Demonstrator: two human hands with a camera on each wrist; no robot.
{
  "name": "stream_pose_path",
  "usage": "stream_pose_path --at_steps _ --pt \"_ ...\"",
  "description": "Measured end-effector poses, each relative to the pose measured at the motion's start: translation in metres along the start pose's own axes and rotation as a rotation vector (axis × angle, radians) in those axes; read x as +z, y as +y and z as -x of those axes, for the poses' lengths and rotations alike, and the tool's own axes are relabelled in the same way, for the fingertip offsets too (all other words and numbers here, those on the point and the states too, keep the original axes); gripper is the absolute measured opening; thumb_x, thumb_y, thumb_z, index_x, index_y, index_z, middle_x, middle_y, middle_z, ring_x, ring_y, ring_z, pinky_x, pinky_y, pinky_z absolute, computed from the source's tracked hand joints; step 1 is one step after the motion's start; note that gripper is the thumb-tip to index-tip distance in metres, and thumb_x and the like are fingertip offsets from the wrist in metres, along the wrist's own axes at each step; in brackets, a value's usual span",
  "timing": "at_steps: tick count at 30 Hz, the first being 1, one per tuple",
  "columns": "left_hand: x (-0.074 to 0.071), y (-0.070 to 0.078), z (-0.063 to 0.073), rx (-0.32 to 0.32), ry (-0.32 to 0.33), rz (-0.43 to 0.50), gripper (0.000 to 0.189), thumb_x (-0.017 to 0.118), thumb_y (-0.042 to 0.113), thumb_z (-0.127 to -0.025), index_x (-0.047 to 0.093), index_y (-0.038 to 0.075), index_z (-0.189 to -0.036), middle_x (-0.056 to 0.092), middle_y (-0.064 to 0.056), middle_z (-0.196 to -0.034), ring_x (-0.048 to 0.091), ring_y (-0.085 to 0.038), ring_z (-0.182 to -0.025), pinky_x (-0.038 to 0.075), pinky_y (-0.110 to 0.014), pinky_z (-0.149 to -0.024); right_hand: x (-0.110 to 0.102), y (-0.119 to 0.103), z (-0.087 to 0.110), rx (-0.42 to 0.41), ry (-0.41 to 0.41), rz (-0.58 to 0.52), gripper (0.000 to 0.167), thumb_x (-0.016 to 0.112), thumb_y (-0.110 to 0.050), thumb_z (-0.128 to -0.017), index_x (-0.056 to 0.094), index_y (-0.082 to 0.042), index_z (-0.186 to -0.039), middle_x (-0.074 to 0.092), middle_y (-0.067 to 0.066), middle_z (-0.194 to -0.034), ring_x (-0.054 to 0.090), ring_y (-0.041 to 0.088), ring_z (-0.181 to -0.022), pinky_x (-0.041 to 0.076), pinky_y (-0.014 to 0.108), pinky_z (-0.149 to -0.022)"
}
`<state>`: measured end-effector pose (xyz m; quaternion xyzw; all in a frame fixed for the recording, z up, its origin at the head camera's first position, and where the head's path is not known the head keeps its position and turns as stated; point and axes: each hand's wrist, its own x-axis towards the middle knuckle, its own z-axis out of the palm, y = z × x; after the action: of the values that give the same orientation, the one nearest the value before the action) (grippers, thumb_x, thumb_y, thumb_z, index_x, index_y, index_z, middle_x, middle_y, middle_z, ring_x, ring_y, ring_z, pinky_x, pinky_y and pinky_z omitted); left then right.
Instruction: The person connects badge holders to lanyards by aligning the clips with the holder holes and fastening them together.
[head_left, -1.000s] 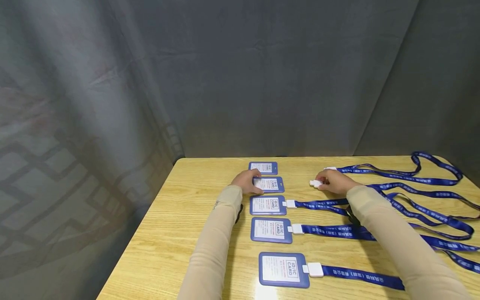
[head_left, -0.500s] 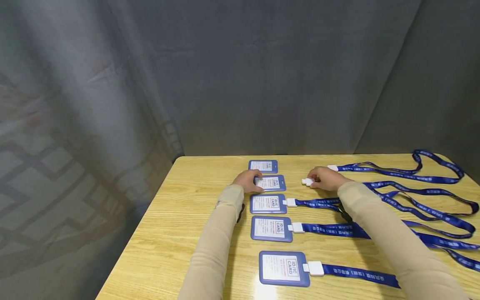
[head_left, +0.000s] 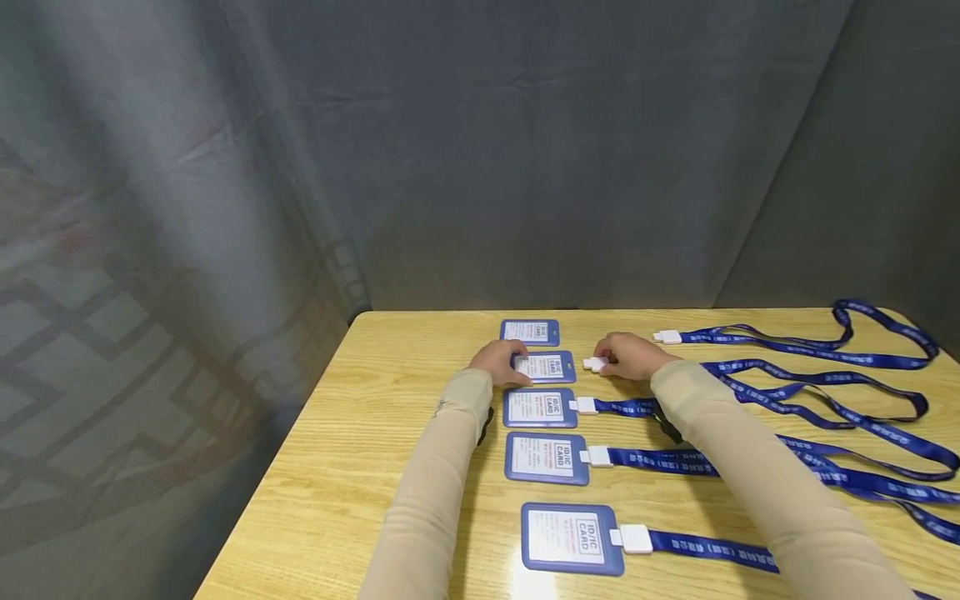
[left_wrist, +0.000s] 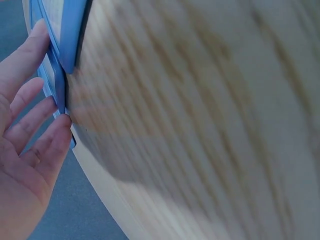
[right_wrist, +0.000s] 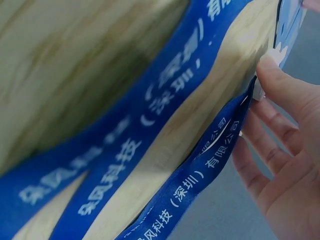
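Note:
My left hand (head_left: 495,363) holds a blue ID card holder (head_left: 546,367) by its left end, the second from the back in a column. Thumb and fingers sit on its edges in the left wrist view, where a holder corner (left_wrist: 59,82) shows between them. My right hand (head_left: 636,357) pinches the white clip (head_left: 595,364) of a blue lanyard between thumb and fingers, a short gap to the right of that holder's slot. From the pinched clip the printed lanyard strap (right_wrist: 200,175) trails away in the right wrist view.
Nearer me, three card holders (head_left: 572,537) lie clipped to blue lanyards (head_left: 708,546). At the back lies a holder (head_left: 530,332) without a lanyard, with a loose lanyard clip (head_left: 667,337) to its right. Straps loop across the right of the wooden table (head_left: 360,450); a grey curtain (head_left: 540,167) hangs behind.
My right hand has moved left with the lanyard clip, bringing it closer to the card holder, and the strap slid along behind it. The left hand stays at the holder.

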<state>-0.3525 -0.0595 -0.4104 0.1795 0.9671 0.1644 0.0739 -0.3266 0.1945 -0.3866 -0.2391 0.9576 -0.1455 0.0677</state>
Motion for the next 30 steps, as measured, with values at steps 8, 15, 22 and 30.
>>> stream_pose_path --at_steps 8,15,22,30 --pt "-0.007 0.013 0.015 -0.018 0.012 -0.015 0.042 0.081 0.032 -0.07 0.071 0.013 -0.106 0.068 -0.002 -0.114 0.061 -0.017 -0.104 0.047 -0.029 -0.095 0.002 -0.007 -0.004 0.042 -0.013 -0.005 0.025 0.068 -0.014 -0.084 0.065 -0.002 -0.106 0.064 0.012 -0.098 0.057 0.022 -0.086 0.049 0.044 -0.087" --pt "-0.006 0.016 0.016 -0.026 0.003 -0.073 0.036 0.08 0.033 -0.071 0.073 0.015 -0.102 0.07 0.001 -0.11 0.063 -0.015 -0.102 0.049 -0.026 -0.091 0.005 -0.007 -0.005 0.062 -0.021 -0.001 0.025 0.068 -0.016 -0.084 0.066 -0.003 -0.106 0.064 0.011 -0.098 0.056 0.021 -0.085 0.049 0.044 -0.087" --pt "-0.006 0.018 0.018 -0.046 -0.013 -0.073 0.036 0.079 0.034 -0.072 0.073 0.016 -0.103 0.07 0.001 -0.111 0.063 -0.014 -0.102 0.05 -0.026 -0.091 0.006 -0.01 -0.006 0.045 -0.017 0.011 0.028 0.068 -0.016 -0.085 0.066 -0.003 -0.109 0.064 0.011 -0.1 0.058 0.022 -0.089 0.049 0.045 -0.089" --pt "-0.009 0.019 0.02 -0.045 -0.012 -0.07 0.037 0.079 0.033 -0.072 0.073 0.015 -0.103 0.069 0.001 -0.113 0.062 -0.016 -0.106 0.049 -0.026 -0.092 0.006 -0.013 -0.01 0.047 -0.009 0.01 0.028 0.069 -0.016 -0.084 0.066 -0.004 -0.109 0.063 0.011 -0.099 0.057 0.021 -0.086 0.05 0.043 -0.087"
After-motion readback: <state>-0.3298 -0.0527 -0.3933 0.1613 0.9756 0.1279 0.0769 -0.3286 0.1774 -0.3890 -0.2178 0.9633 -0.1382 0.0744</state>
